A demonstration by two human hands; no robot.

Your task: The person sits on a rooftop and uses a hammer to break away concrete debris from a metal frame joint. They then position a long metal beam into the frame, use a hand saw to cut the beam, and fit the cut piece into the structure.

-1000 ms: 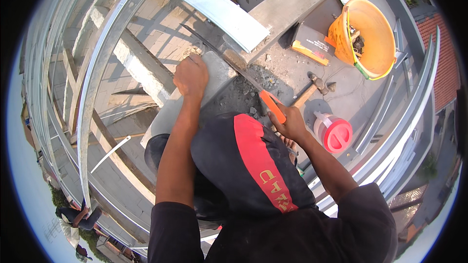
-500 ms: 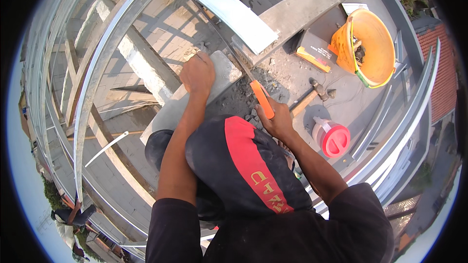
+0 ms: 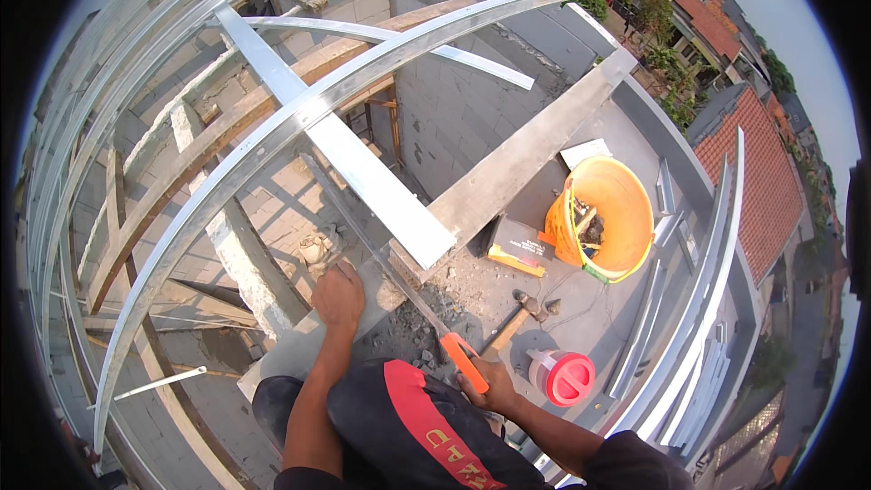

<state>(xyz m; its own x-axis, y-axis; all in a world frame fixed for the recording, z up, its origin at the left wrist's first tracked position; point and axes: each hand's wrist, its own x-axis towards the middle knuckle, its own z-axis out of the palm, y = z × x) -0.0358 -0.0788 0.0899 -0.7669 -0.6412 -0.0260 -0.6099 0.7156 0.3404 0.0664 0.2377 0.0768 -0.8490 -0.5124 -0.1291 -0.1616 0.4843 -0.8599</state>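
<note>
The right hand (image 3: pixel 487 387) is wrapped around the handle of a saw (image 3: pixel 460 363); the left hand (image 3: pixel 338 296) rests curled on a concrete beam (image 3: pixel 304 345), any grip unclear. The blade slants past the beam's end, near a metal strip (image 3: pixel 386 195). Rubble (image 3: pixel 399 336) suggests some breaking is done; how much remains cannot be told. Beyond are a hammer (image 3: pixel 508 328) and orange bucket (image 3: pixel 570 222).

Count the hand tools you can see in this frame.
2: an orange-handled saw in the right hand, and a hammer lying between that hand and the orange bucket. Others may be hidden inside the bucket.
</note>
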